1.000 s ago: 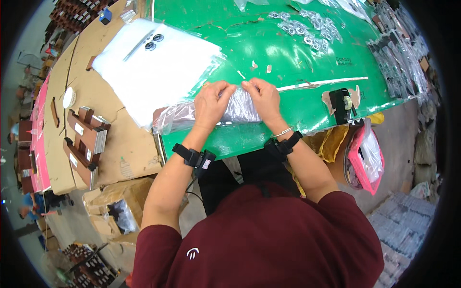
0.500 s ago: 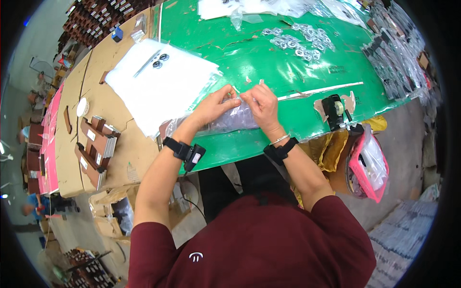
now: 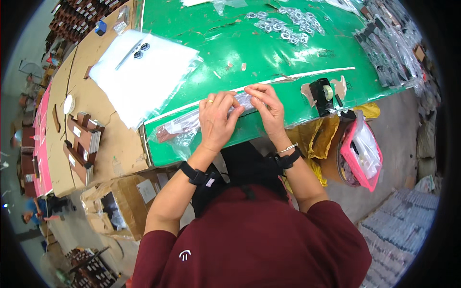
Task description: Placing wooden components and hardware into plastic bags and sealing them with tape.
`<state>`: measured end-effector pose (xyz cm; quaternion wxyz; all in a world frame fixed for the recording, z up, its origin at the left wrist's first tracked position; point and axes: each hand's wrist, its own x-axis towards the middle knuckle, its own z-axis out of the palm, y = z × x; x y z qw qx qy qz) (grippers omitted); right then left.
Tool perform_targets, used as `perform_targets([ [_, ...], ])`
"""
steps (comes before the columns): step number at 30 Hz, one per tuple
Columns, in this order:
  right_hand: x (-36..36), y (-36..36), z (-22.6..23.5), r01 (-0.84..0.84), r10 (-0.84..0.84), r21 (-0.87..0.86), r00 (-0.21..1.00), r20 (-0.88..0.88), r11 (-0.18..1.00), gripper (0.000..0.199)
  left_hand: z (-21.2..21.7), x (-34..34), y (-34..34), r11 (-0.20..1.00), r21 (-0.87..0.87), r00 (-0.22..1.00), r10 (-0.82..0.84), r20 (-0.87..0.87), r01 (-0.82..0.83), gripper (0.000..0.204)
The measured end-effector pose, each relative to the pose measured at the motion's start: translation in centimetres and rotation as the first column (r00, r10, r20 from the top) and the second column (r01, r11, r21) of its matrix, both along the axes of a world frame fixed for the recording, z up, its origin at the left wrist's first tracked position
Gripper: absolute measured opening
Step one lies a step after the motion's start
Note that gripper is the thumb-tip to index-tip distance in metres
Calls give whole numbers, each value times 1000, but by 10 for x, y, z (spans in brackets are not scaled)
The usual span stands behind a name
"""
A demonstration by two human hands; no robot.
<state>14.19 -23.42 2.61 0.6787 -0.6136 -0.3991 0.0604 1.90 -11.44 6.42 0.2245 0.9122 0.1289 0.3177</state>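
Observation:
A clear plastic bag (image 3: 186,126) lies slantwise along the near edge of the green table, with a long, narrow brown piece (image 3: 165,134) inside it. My left hand (image 3: 218,119) is bent over the bag's middle, its fingers closed on the plastic. At the bag's right end, my right hand (image 3: 269,109) pinches the plastic between thumb and fingers. The two hands' fingertips almost meet. Much of the bag is hidden under my left hand.
A black tape dispenser (image 3: 325,96) stands at the right table edge. Small ring-like parts in clear bags (image 3: 288,29) lie farther back. A stack of clear bags (image 3: 139,77) is at the left, beyond brown slats (image 3: 86,139). A pink-rimmed bin (image 3: 367,163) stands below right.
The bag looks folded narrower, and its left end with the brown piece is now uncovered. My left hand has turned to lie over the bag. The whole view has shifted slightly.

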Motion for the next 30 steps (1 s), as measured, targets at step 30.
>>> perform_targets([
  [30, 44, -72, 34, 267, -288, -126, 937, -198, 955, 30, -3, -4, -3, 991, 113, 997, -66, -32, 69, 27],
])
